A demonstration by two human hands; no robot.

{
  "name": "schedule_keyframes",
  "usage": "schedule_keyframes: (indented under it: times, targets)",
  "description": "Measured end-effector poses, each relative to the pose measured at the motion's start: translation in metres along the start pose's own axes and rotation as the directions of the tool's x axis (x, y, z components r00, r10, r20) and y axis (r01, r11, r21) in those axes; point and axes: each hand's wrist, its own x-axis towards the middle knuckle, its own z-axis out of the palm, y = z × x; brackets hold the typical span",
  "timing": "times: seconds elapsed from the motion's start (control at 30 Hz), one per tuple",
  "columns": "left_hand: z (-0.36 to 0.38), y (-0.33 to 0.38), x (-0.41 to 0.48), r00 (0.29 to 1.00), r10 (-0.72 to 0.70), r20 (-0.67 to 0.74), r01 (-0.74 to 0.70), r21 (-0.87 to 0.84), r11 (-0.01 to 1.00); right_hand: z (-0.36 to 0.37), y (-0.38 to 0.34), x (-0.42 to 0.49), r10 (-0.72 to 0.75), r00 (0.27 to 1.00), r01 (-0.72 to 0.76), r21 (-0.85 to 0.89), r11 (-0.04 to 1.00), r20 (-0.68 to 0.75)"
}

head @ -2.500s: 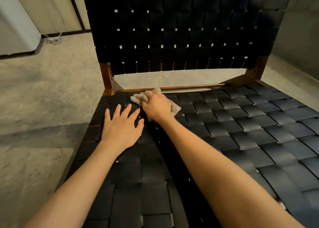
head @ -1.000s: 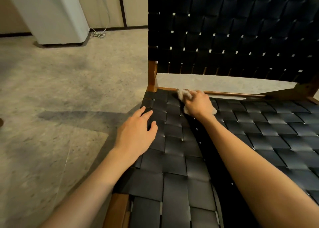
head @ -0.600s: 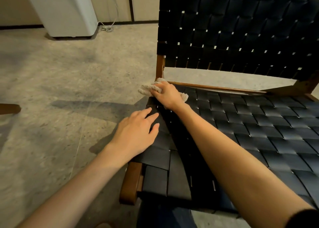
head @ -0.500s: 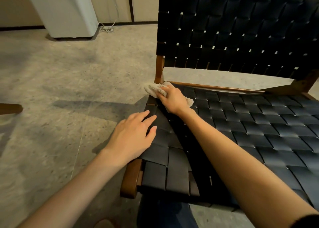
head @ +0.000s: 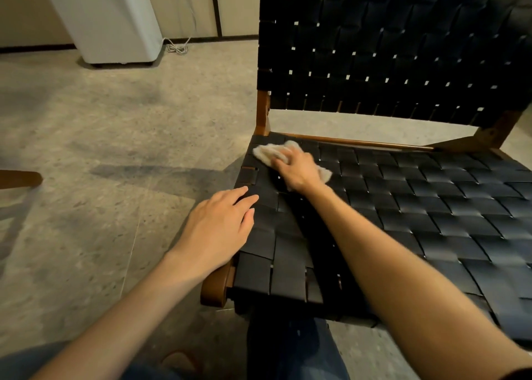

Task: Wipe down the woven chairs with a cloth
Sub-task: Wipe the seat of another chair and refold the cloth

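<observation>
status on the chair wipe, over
Left hand flat on seat, left edge. Right hand holds cloth at rear left corner. Nothing else on seat.

One woven chair [head: 431, 207], black seat and back on a brown wooden frame; one cloth [head: 267, 153], pale and crumpled, at the seat's back left corner; two hands, the left hand [head: 221, 227] flat at the seat's left edge, the right hand [head: 299, 169] gripping the cloth; one white appliance [head: 109, 20] standing on the floor; one coiled cable [head: 177, 47] just beside it; one wooden end [head: 20, 178] at the floor's far left.
</observation>
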Motion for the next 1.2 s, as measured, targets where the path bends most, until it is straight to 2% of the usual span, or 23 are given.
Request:
schedule_keyframes:
  times: [0.1,0.17,0.3,0.37,0.47,0.57,0.63,0.73,0.8,0.9,1.03,1.1,1.2]
  targets:
    - [-0.002,-0.008,-0.007,0.999,-0.028,0.043,0.029,-0.038,0.999,0.020,-0.039,-0.005,-0.147,0.989,0.147,-0.031,0.989,0.001]
    - [-0.004,-0.011,-0.010,0.998,-0.035,0.061,0.038,-0.052,0.998,0.019,-0.041,-0.011,-0.185,0.983,0.185,-0.099,0.978,0.008]
    - [-0.007,0.000,-0.009,0.999,-0.005,0.045,0.004,0.026,1.000,0.001,-0.009,-0.035,-0.210,0.978,0.206,-0.174,0.963,-0.005]
    - [-0.006,0.005,-0.010,0.999,0.000,0.051,0.001,-0.008,1.000,-0.018,0.020,-0.046,-0.170,0.985,0.156,-0.287,0.945,-0.024]
    - [-0.003,0.006,-0.012,0.999,-0.021,0.039,0.025,-0.099,0.995,-0.053,0.064,-0.060,-0.020,0.994,-0.028,-0.417,0.908,-0.109]
    - [0.000,0.006,-0.012,0.999,-0.034,0.019,0.036,-0.114,0.993,-0.066,0.081,-0.069,0.089,0.968,-0.181,-0.412,0.893,-0.234]
    - [0.001,0.006,-0.012,0.999,-0.044,0.012,0.045,-0.117,0.992,-0.056,0.068,-0.069,0.098,0.975,-0.166,-0.361,0.918,-0.201]
    - [-0.001,0.005,-0.016,0.996,-0.087,-0.010,0.085,-0.106,0.991,-0.019,0.022,-0.064,0.012,0.995,-0.035,-0.232,0.972,-0.100]
    - [-0.002,0.003,-0.019,0.992,-0.124,-0.024,0.121,-0.085,0.989,0.008,-0.017,-0.062,-0.063,0.995,0.050,-0.159,0.986,-0.081]
    - [-0.004,0.000,-0.022,0.989,-0.148,-0.007,0.147,-0.090,0.985,0.024,-0.054,-0.060,-0.092,0.993,0.083,-0.114,0.990,-0.074]
    - [-0.007,0.002,-0.021,0.989,-0.145,0.006,0.145,-0.076,0.986,0.009,-0.035,-0.072,-0.200,0.980,0.200,-0.151,0.968,0.016]
    - [-0.008,0.003,-0.020,0.990,-0.141,0.009,0.141,-0.078,0.987,-0.008,-0.009,-0.083,-0.217,0.974,0.227,-0.233,0.946,0.069]
    - [-0.008,0.003,-0.021,0.991,-0.133,0.012,0.133,-0.113,0.985,-0.048,0.041,-0.099,-0.076,0.997,0.066,-0.380,0.923,-0.012]
